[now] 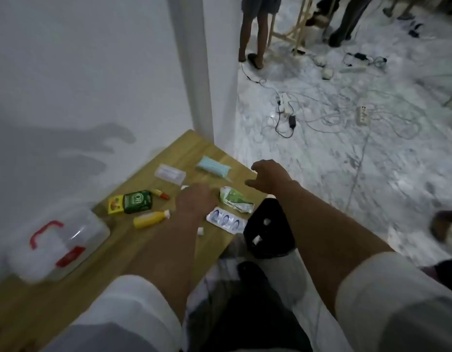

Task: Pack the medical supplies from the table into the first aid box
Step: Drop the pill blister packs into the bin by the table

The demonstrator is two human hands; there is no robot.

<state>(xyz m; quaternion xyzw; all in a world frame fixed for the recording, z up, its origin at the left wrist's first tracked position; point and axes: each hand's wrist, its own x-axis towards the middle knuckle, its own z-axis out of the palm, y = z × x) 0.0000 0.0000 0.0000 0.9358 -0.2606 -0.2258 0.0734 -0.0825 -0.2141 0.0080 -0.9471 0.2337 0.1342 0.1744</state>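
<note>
A clear first aid box (60, 246) with a red handle and red latch stands closed at the left of the wooden table (148, 250). Spread over the table are a green pack (138, 201), a yellow bottle (150, 219), a small red-tipped tube (161, 194), a clear flat packet (170, 173), a blue pack of face masks (214, 166), a green and white pouch (233, 199) and a blister strip (226, 220). My left hand (194, 201) hovers palm down over the table's middle, its fingers hidden. My right hand (266, 175) hangs over the right edge, fingers curled loosely, holding nothing.
A white wall and pillar (194, 72) stand behind the table. Right of it, a marble floor carries cables and power strips (362, 115). People's legs (253, 39) stand at the back. A black object (269, 231) sits below the table's right edge.
</note>
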